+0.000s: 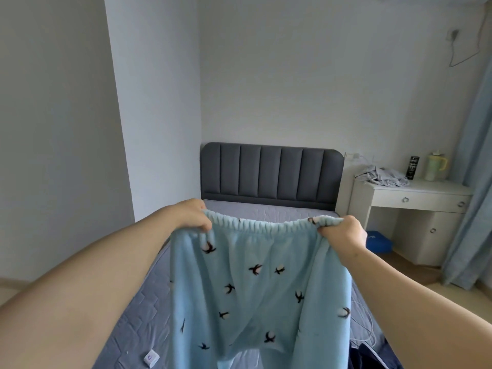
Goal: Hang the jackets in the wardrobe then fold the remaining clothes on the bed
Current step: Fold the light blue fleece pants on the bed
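I hold up a pair of light blue fleece trousers printed with small dark-and-white motifs, stretched out in front of me above the bed. My left hand grips the left end of the elastic waistband, my right hand grips the right end. The legs hang down and run out of the bottom of the frame. A dark garment lies on the bed at the lower right, mostly hidden.
The bed has a grey padded headboard and a bluish quilted cover. A small white device lies on it at lower left. A white desk with crumpled cloth, a can and a jug stands right; blue curtain beyond.
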A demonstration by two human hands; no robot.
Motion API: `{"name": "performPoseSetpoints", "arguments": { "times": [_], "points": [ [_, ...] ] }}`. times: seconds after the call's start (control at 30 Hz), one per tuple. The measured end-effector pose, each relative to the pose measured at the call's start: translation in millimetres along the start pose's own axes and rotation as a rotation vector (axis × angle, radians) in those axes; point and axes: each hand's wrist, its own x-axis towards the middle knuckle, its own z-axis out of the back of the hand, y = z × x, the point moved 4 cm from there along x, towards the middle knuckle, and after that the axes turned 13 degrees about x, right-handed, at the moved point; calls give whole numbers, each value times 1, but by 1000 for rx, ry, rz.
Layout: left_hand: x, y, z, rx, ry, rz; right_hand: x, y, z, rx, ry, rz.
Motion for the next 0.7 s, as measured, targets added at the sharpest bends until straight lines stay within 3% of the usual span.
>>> {"name": "performPoseSetpoints", "arguments": {
  "times": [0.1, 0.17, 0.3, 0.37, 0.47, 0.57, 0.63, 0.7],
  "points": [
    [-4, -8, -10, 108, 178, -46, -1, -5, -4, -9, 54, -53],
    [-8, -8, -8, 37, 233, -17, -1, -4, -4, 80, 100, -113],
    [-15, -6, 16, -763, 259, -25, -8, 24, 10, 672, 312, -321],
    [-14, 1, 31, -981, 193, 10, -10, 42, 18, 814, 421, -346],
    [-15, 2, 22, -794, 302, 151, -12, 36, 8, 634, 410, -466],
    [-14, -14, -3, -740, 362, 236, -20, 19, -9, 556, 277, -490],
    [-11, -31, -15, -780, 292, 234, -27, 18, -17, 561, 216, -407],
    [-8, -50, -19, -781, 149, 178, -34, 26, -26, 538, 269, -322]
  ]
}}
